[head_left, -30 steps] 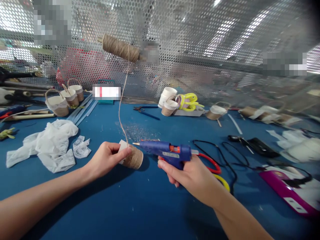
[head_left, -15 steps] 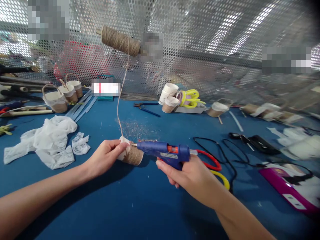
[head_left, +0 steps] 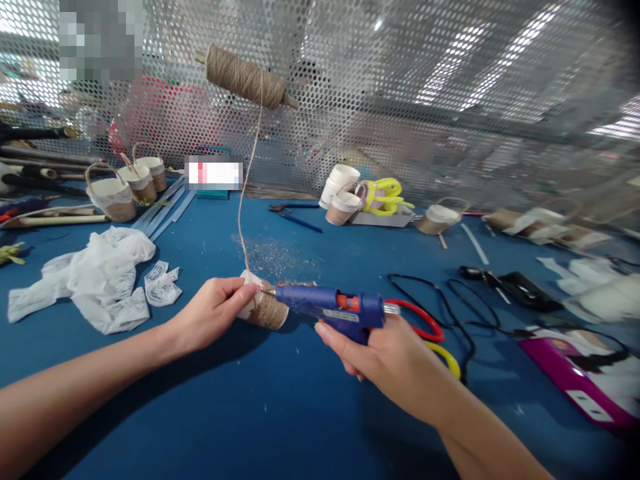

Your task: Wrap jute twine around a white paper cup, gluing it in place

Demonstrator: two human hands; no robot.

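Blue tabletop (head_left: 280, 413), bare hands at work in the middle of the frame. Left hand (head_left: 207, 317), left of centre: thumb and fingers pinching the white end of a small paper cup wrapped in brown twine (head_left: 273, 312). Cup lies over on its side just left of centre, white part to the left, wound part to the right; cannot tell whether it rests on the tabletop or is held slightly above.

Right hand (head_left: 373, 353), right of centre: fingers wrapped around the grip of a blue plastic glue gun (head_left: 310, 298). Trigger hidden; cannot tell if it is squeezed. Metal nozzle (head_left: 269, 291) points left, at the cup right beside the left thumb tip; actual contact too small to make out.

A thin strand of light brown twine (head_left: 241, 220) runs from the cup up to a large spool of brown twine (head_left: 243, 77) at upper centre, in front of a grey perforated metal screen (head_left: 360, 113).

Left of frame: crumpled white lace fabric (head_left: 103, 277), small white lace piece (head_left: 163, 285) near it. Upper centre: blue-handled pliers (head_left: 300, 223). Lower right: magenta box with a white panel (head_left: 560, 373).
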